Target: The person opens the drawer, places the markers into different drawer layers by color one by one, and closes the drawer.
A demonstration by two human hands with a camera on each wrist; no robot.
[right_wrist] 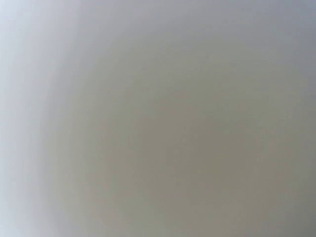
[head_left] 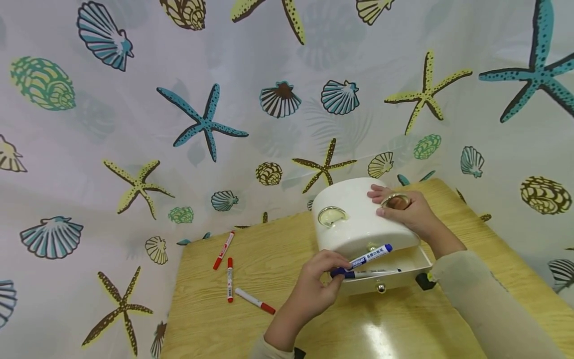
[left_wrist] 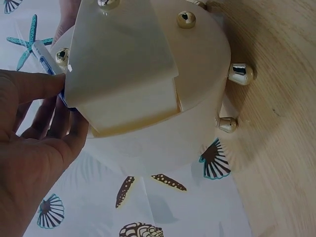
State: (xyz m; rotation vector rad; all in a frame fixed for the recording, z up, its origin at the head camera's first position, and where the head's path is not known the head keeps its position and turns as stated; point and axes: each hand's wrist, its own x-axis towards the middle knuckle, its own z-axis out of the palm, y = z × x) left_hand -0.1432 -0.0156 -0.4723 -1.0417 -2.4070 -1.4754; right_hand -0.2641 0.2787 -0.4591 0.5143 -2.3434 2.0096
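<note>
A white rounded drawer box (head_left: 352, 209) with gold knobs stands on the table, its lower drawer (head_left: 363, 286) pulled out. At the drawer's left end, my left hand (head_left: 316, 281) pinches a blue whiteboard marker (head_left: 371, 256), tilted above the drawer. A second blue marker (head_left: 372, 273) lies lower, across the drawer, its cap by the same fingers; whether they hold it too is unclear. In the left wrist view the pinched marker (left_wrist: 44, 59) sits between thumb and fingers. My right hand (head_left: 410, 212) rests on the box's top beside a gold ring handle (head_left: 396, 200). The right wrist view is only blur.
Left of the box on the wooden table (head_left: 197, 309) lie two red markers (head_left: 223, 251) and a white marker with a red cap (head_left: 254, 301). A curtain with shells and starfish (head_left: 269, 50) hangs behind. Another gold ring (head_left: 332, 216) is on the box's left side.
</note>
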